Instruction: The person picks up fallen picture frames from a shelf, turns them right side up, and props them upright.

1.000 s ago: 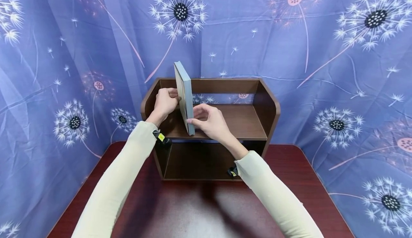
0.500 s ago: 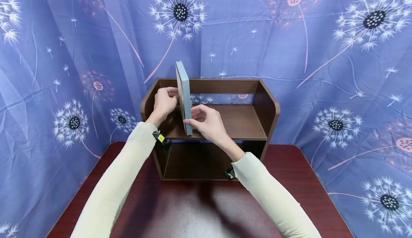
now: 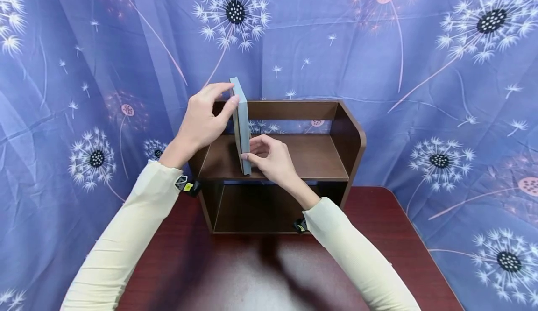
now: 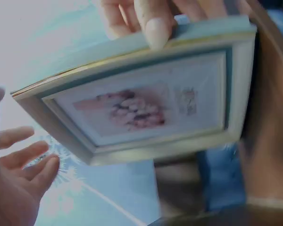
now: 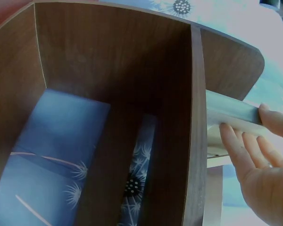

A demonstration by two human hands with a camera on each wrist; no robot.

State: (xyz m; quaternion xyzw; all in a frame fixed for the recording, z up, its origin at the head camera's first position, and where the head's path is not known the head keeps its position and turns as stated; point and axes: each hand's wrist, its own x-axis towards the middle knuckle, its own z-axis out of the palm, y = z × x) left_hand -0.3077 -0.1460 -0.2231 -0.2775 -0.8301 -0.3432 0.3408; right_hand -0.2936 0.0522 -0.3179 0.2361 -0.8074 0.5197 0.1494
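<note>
A pale blue picture frame (image 3: 241, 124) stands on edge on the upper board of a brown wooden shelf unit (image 3: 352, 136), toward its left. My right hand (image 3: 252, 154) pinches the frame's lower front edge. My left hand (image 3: 224, 96) is raised at the frame's top corner with its fingers spread; I cannot tell if it touches. In the left wrist view the frame (image 4: 141, 108) shows a pink picture, the left hand's fingers (image 4: 26, 153) lie straight beside it, and other fingers curl over its edge. The right wrist view shows the frame's edge (image 5: 228, 113) by my right hand (image 5: 259, 155).
The shelf unit stands at the back of a dark red table (image 3: 260, 273). Its lower compartment (image 3: 256, 208) holds nothing that I can see. A blue curtain (image 3: 378, 45) with dandelion prints hangs close behind and at both sides.
My left hand has lifted from the frame's left side at mid height to its top corner. The frame stands a little straighter; the right hand stays at its lower edge.
</note>
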